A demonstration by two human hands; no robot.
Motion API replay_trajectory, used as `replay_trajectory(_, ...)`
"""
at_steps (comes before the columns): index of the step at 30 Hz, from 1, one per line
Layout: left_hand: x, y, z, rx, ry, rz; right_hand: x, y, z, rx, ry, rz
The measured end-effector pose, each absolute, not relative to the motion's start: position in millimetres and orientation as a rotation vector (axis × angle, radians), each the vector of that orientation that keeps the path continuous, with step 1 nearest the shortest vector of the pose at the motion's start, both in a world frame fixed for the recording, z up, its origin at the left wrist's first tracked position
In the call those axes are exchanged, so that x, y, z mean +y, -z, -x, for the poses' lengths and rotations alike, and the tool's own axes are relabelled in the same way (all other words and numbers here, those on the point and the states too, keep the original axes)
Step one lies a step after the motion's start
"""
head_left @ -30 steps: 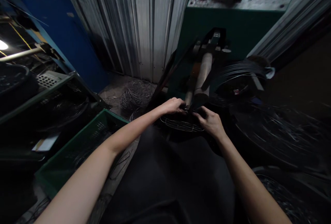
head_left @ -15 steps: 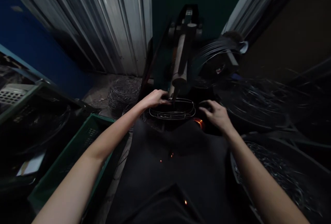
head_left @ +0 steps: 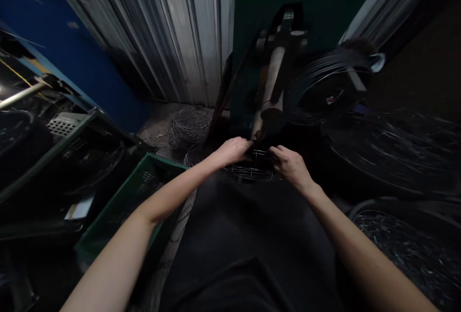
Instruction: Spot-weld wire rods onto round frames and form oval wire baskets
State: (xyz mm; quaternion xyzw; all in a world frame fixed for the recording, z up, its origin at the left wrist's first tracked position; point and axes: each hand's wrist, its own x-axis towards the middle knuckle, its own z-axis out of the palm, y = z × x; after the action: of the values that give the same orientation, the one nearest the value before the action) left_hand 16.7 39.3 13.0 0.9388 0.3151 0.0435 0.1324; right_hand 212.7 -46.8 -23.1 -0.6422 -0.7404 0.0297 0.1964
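Observation:
A wire basket point(head_left: 252, 174) of thin shiny rods is in front of me, just below the tip of a spot welding machine's arm point(head_left: 272, 105). My left hand point(head_left: 235, 151) is closed at the basket's left upper edge, fingertips near the machine's tip. At the opposite end my right hand point(head_left: 291, 165) has its fingers bent and pressed together on the basket's right side. Shadow hides the fingertips and the lower part of the machine.
A green plastic crate point(head_left: 144, 201) stands at my left, and a dark tub of short metal pieces point(head_left: 399, 249) at my right. Coiled wire point(head_left: 189, 127) lies on the floor by the corrugated wall. Another wire coil point(head_left: 327, 74) hangs beside the machine's green body point(head_left: 248, 62).
My right hand has moved in from beside the basket and closed on its right side. Sparks and an orange glow have gone. The view has shifted left.

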Motion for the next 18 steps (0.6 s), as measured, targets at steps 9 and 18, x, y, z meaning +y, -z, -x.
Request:
replay_trajectory(9,43.2,-1.3,-16.6,0.727,0.127,-2.491,-37.7,-22.4,-232.2,-2.249,-1.12,1.783)
replay_trajectory(18,36.8,-1.4,-31.2,0.603,0.213,-2.321,-60.2,-19.9,-232.9,-2.112,-1.424,1.632)
